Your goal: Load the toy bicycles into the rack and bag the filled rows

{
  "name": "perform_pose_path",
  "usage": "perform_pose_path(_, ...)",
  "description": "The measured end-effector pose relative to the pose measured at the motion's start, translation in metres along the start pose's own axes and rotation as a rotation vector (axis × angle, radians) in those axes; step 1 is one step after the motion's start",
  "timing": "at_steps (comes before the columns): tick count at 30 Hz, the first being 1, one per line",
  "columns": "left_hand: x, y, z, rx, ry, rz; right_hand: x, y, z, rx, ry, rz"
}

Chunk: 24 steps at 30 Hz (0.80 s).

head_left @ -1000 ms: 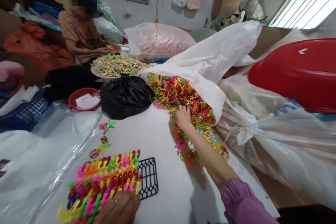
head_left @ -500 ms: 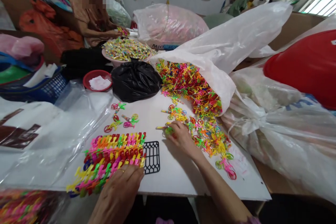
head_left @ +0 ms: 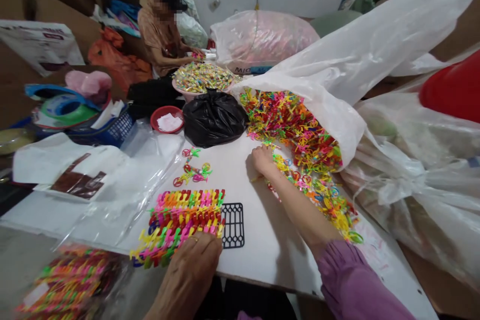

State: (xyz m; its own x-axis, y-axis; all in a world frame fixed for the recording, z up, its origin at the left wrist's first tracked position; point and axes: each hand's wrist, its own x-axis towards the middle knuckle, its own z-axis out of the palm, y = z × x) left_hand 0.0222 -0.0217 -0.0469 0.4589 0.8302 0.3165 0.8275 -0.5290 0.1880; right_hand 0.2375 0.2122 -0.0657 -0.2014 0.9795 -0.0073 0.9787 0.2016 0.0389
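My left hand (head_left: 198, 262) rests at the near edge of a black plastic grid rack (head_left: 233, 226), its fingers closed over the rack and the toys there. Rows of small bright plastic toys (head_left: 183, 215) in red, yellow, pink and green fill most of the rack; its right end shows bare bars. My right hand (head_left: 263, 159) reaches forward to the left edge of a loose heap of similar toys (head_left: 322, 195). Its fingers are bent together, and what they pinch is hidden. Several loose toys (head_left: 193, 172) with ring-shaped parts lie beyond the rack.
A white sack (head_left: 348, 120) spills toys onto the white table (head_left: 258, 265). Behind stand a black bag (head_left: 213, 120), a red bowl (head_left: 182, 127) with white paper and a heaped basin (head_left: 183, 94). Clear plastic (head_left: 131, 195) lies left. Another person (head_left: 161, 50) works at the back.
My right hand has moved farther forward along the heap's left edge. My left hand stays on the rack. The camera view has turned left, shifting the scene to the right.
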Motion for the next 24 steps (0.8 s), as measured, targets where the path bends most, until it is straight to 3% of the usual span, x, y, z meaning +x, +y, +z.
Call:
perform_pose_path(3,0.0,-0.001,0.0,-0.002,0.011,0.028,-0.017,-0.002,-0.01,-0.004,0.055,-0.13)
perform_pose_path(6,0.001,-0.001,0.0,-0.01,0.026,0.042,-0.044,-0.017,-0.013,0.033,0.153,-0.384)
perform_pose_path(9,0.0,-0.001,0.0,-0.009,0.031,0.047,-0.073,-0.035,-0.004,0.091,0.084,-0.572)
perform_pose_path(11,0.0,-0.002,0.0,-0.008,0.029,0.057,-0.089,-0.042,0.004,0.137,0.036,-0.516)
perform_pose_path(14,0.001,-0.003,0.002,0.011,0.066,0.084,-0.099,-0.05,0.01,0.196,0.041,-0.253)
perform_pose_path(20,0.005,-0.001,-0.001,-0.004,0.055,0.095,-0.082,-0.068,0.008,0.273,-0.038,0.083)
perform_pose_path(24,0.016,-0.004,-0.016,-0.125,0.134,-0.004,-0.096,-0.061,0.004,0.735,-0.019,0.148)
